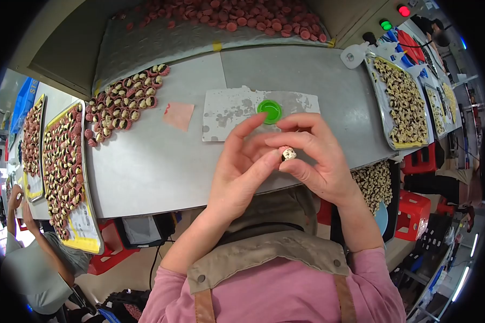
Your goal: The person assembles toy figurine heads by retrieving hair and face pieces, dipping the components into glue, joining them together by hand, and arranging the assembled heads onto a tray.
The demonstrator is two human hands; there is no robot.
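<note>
Between the fingertips of both hands is a small cream-and-dark figurine head with a pink top. My right hand pinches it between thumb and forefinger. The thumb of my left hand presses its left side, while that hand's other fingers curl loosely above. Just beyond the fingers, a round green dish sits on a grey-stained white sheet. To the left of the sheet lies a small pink paper square.
Finished-looking pink-capped heads spread over the table at left, beside a loaded tray. Pink caps fill the back shelf. At right stands a tray of uncapped heads; more heads lie below. Another person works at far left.
</note>
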